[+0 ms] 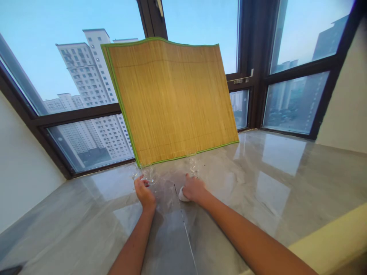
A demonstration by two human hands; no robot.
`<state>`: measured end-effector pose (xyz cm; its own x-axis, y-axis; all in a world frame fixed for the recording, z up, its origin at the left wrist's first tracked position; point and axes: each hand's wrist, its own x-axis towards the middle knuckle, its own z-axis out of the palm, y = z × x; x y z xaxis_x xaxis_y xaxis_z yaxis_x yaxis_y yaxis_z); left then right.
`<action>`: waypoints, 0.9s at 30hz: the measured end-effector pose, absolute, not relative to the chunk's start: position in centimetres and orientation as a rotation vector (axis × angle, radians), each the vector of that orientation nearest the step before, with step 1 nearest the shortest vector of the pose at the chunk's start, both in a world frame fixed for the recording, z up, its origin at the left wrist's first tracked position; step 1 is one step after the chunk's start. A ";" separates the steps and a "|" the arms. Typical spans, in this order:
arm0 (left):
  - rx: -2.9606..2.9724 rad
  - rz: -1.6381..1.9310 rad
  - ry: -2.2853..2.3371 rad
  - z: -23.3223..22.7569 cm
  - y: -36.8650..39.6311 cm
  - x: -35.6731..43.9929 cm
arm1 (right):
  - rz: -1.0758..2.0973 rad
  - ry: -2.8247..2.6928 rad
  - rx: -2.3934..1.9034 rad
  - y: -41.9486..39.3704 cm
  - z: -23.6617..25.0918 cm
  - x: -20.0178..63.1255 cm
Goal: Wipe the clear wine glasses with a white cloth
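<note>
My left hand (pixel 145 194) is closed, its curled fingers against a clear glass (pixel 133 172) whose outline is faint against the window and counter. Just behind these fingers stands another clear glass (pixel 148 173). My right hand (pixel 195 188) presses down on the counter with a small white cloth (pixel 183 195) bunched under its fingers. Right beyond the right hand's knuckles is a further clear glass (pixel 194 165). The glasses' exact shapes are hard to make out.
A bamboo mat (pixel 174 99) with green edging leans upright against the window behind the glasses. The glossy grey marble counter (pixel 246 198) has a dark seam (pixel 183 221) between my arms. Dark window frames (pixel 255 76) border the back.
</note>
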<state>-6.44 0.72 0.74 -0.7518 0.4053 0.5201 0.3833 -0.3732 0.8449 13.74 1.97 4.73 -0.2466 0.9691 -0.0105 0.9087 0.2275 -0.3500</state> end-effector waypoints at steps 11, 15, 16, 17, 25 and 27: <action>1.339 2.196 1.614 0.5 0.4 -4.1 | 0.384 -2.273 -1.792 3.3 4.2 14.5; 1.354 2.183 1.615 0.6 0.4 -4.0 | 0.387 -2.281 -1.787 3.6 4.1 14.7; 1.361 2.176 1.614 0.7 0.4 -3.9 | 0.389 -2.285 -1.787 3.7 4.2 14.8; 1.369 2.163 1.610 0.7 0.3 -3.9 | 0.390 -2.290 -1.784 3.8 4.2 14.9; 1.401 2.099 1.594 0.6 0.1 -3.8 | 0.365 -2.292 -1.774 4.0 4.1 15.0; 1.391 2.097 1.594 0.6 0.2 -3.9 | 0.330 -2.284 -1.771 3.6 4.2 14.6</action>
<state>-3.88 0.15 0.55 -0.5534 0.6106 0.5665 0.3825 -0.4179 0.8241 14.64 3.60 4.18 -0.2421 0.9692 0.0447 0.9169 0.2437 -0.3160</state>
